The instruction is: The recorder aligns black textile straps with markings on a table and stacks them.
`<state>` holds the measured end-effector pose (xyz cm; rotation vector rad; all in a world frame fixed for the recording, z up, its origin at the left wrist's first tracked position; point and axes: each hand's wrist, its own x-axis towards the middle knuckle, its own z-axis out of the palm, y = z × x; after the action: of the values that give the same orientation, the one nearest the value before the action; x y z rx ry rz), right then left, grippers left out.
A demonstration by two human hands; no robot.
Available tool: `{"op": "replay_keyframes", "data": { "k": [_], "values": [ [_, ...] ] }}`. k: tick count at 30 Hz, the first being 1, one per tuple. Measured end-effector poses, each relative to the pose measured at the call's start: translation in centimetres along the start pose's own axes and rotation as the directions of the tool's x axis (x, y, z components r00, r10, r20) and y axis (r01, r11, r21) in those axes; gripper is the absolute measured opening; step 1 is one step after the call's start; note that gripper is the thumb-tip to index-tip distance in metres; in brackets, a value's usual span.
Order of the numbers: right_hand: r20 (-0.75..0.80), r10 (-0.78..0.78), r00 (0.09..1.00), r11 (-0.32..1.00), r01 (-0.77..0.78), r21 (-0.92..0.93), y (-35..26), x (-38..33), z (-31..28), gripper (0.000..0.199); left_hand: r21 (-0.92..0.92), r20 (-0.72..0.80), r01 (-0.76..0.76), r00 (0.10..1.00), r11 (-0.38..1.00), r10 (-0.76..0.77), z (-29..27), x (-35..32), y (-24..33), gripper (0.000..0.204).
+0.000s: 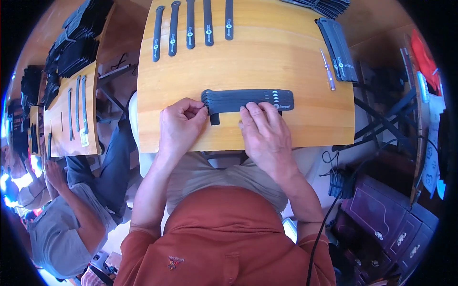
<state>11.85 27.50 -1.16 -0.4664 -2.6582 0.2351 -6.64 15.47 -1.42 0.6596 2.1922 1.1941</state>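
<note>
A fanned stack of dark grey fabric straps (238,98) with rounded left ends and white print on the right lies across the table near its front edge. My left hand (182,126) pinches the left end of the lowest strap between thumb and fingers. Stretched fingers of my right hand (267,136) rest on the stack's lower edge, right of its middle. A short black band (215,119) sticks out from under the straps between my hands; another dark bit shows by my right fingers. How far the band runs beneath the stack is hidden.
Several single straps (173,29) lie in a row at the table's far left. At the right edge are a screwdriver (328,71) and a strap pile (337,50); another pile (324,5) lies at the back. A co-worker (71,219) sits left at another table (62,128).
</note>
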Motion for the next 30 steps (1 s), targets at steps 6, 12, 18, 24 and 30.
{"op": "replay_keyframes", "data": {
  "k": [6,12,18,24,30],
  "values": [
    [-0.02,-0.005,1.0,0.999,0.004,-0.054,-0.2,-0.5,0.9,0.03,0.169,-0.042,-0.16,0.985,0.973,0.169,-0.1,-0.5,-0.3,0.016],
    [0.008,0.007,1.0,0.998,-0.007,-0.062,-0.2,-0.6,0.5,0.03,0.575,0.127,-0.633,0.695,0.519,0.707,0.9,-2.4,-0.2,0.037],
    [0.112,0.018,0.994,0.997,-0.01,-0.074,-0.5,-0.2,0.6,0.04,0.619,0.305,-0.666,0.692,0.416,0.655,1.0,-2.8,-0.6,0.05],
    [0.149,0.066,0.987,0.995,-0.076,0.061,0.2,-1.3,1.0,0.063,0.621,0.366,-0.668,0.71,0.411,0.601,0.3,-2.9,-0.6,0.058],
    [0.192,0.213,0.958,0.977,-0.206,-0.055,4.0,-4.2,-1.5,0.068,0.603,0.486,-0.693,0.711,0.394,0.507,-2.8,-2.2,-1.0,0.065]
  ]
}}
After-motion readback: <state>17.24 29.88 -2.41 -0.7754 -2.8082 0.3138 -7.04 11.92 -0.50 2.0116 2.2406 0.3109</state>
